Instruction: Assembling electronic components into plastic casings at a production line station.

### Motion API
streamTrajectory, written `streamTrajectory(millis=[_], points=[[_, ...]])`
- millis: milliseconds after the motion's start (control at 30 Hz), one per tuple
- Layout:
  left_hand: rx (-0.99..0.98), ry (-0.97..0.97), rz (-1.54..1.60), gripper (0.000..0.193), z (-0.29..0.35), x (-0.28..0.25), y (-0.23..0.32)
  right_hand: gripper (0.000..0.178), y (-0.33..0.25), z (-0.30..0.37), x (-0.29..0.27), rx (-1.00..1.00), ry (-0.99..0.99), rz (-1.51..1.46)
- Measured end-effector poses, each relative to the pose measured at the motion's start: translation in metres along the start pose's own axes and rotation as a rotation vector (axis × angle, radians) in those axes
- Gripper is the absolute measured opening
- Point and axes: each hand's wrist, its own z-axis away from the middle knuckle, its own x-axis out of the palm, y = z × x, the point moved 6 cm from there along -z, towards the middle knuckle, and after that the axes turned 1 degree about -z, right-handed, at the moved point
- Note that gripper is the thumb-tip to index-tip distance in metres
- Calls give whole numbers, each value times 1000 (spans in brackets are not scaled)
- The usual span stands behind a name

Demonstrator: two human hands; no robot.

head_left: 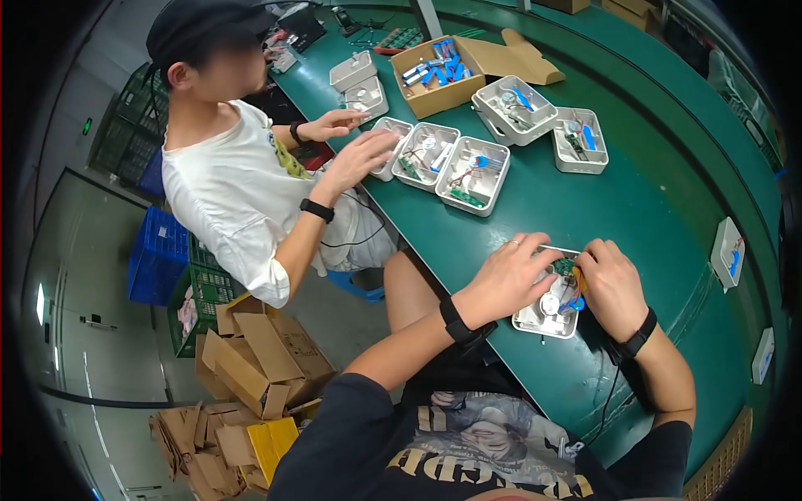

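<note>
A white plastic housing (524, 322) lies open on the bench in front of me, between my hands. Inside it are a round white part (549, 304), a blue battery (573, 306) and thin wires. A small green circuit board (565, 267) shows near its far edge. My left hand (514, 280) reaches over the housing's left side, thumb and forefinger closed around the board's left end. At the right side, my right hand (612, 288) has its fingers bent and pressed together by the board, next to a yellow piece (579, 280). Its fingertips hide what they grip.
Several similar open housings (473, 176) stand further up the green bench (652, 225), beside a cardboard box (443, 98) of blue batteries. At the left, a co-worker (242, 184) has both hands over another housing. Cartons (259, 359) lie on the floor. Two housings (728, 252) rest at the right edge.
</note>
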Motion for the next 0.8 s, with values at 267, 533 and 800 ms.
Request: streamTrajectory(millis=[267, 533, 800], points=[[-7, 9, 86, 30, -4, -5, -8, 27, -15, -3, -10, -207, -6, -121], [-34, 107, 127, 20, 5, -27, -8, 35, 4, 5, -28, -52, 14, -438], [-88, 132, 126, 20, 20, -27, -20, 37, -22, 22, 0, 52, -149, -489]])
